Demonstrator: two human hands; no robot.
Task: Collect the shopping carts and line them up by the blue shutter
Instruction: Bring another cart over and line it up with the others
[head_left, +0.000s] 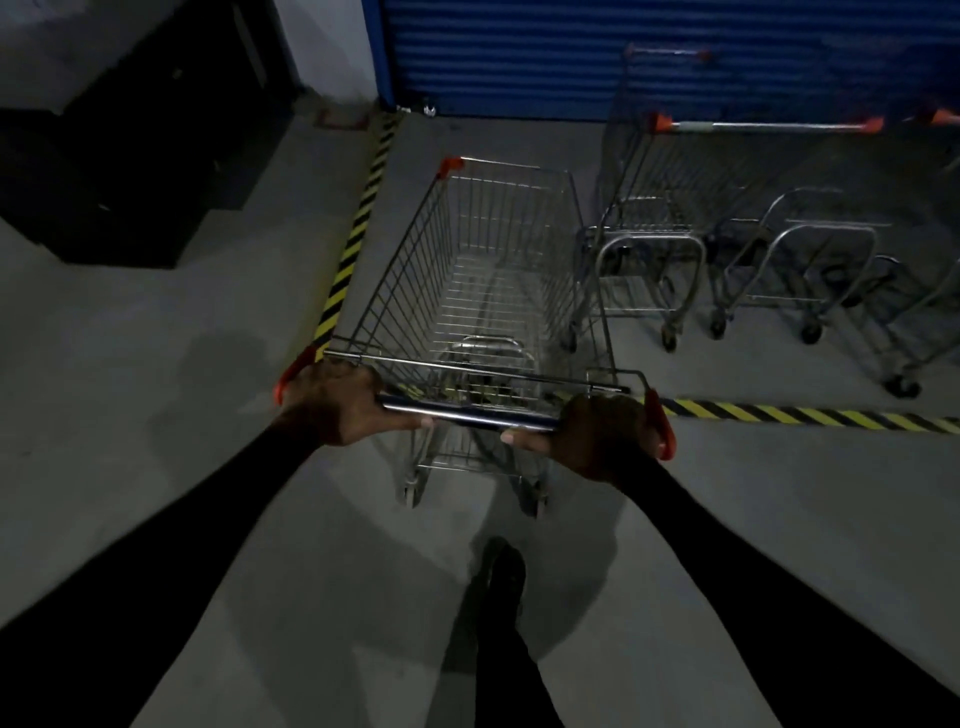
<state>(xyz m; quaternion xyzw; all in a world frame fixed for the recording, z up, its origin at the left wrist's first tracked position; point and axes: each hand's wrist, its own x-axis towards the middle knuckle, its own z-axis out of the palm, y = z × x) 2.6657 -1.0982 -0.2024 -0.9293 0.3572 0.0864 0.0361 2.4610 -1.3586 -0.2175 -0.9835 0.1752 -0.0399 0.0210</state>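
An empty wire shopping cart (483, 270) with orange corner caps stands in front of me, its nose pointing at the blue shutter (597, 57). My left hand (337, 402) grips the left end of its dark handle bar (467, 413). My right hand (602, 436) grips the right end. To the right, a parked cart (670, 208) with an orange-tipped handle faces the shutter, and further carts (815, 270) stand beside it.
Yellow-black hazard tape (358, 228) runs along the floor on the cart's left and across the floor at the right (805, 415). A dark block (130, 156) fills the back left corner. My foot (501, 577) is on the grey concrete behind the cart.
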